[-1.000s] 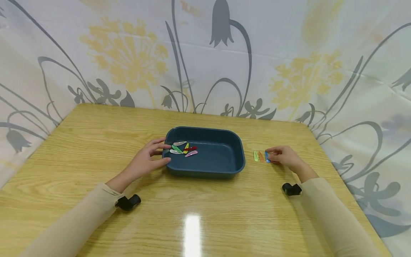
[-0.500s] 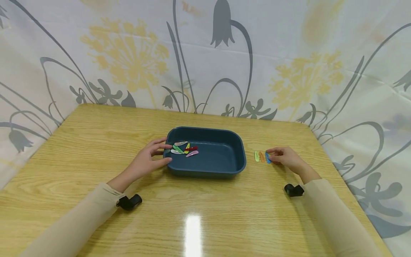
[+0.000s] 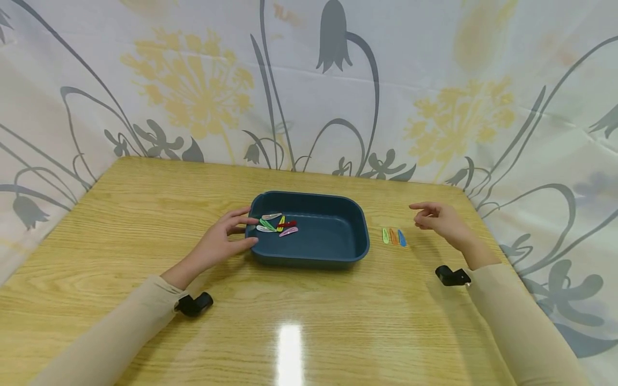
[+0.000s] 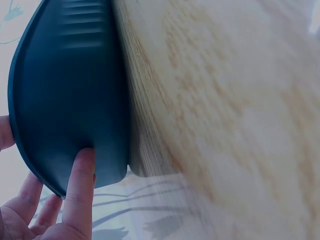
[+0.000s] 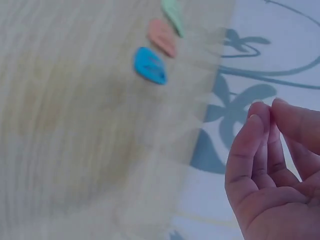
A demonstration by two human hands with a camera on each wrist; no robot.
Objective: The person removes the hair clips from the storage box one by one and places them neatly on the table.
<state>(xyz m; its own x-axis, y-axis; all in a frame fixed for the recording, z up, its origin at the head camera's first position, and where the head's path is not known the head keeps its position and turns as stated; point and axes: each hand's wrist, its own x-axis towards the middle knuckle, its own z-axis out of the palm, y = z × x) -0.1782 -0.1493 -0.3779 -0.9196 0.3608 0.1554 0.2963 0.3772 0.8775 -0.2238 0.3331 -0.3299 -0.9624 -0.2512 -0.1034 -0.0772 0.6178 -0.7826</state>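
Observation:
My left hand (image 3: 226,236) holds the left end of a dark blue tray (image 3: 333,264), fingertips over its rim. In the left wrist view, one finger (image 4: 80,182) lies against the tray's outer wall. Several snap hair clips lie inside at the left, among them a red clip (image 3: 289,223) and a pink clip (image 3: 288,231). Right of the tray, a light green clip (image 3: 385,236), an orange clip (image 3: 393,237) and a blue clip (image 3: 402,238) form a row. My right hand (image 3: 441,221) hovers beyond the blue clip, fingers loosely bent, with nothing visible in it.
A wooden table (image 3: 232,343) carries everything. A pale flower-print cloth (image 3: 299,96) hangs behind it and along the sides. Small black wrist cameras sit at my left cuff (image 3: 166,284) and right cuff (image 3: 483,276).
My right hand has let go of the blue clip and lifted away to the right, leaving it beside the orange clip. The left hand and the tray have stayed in place.

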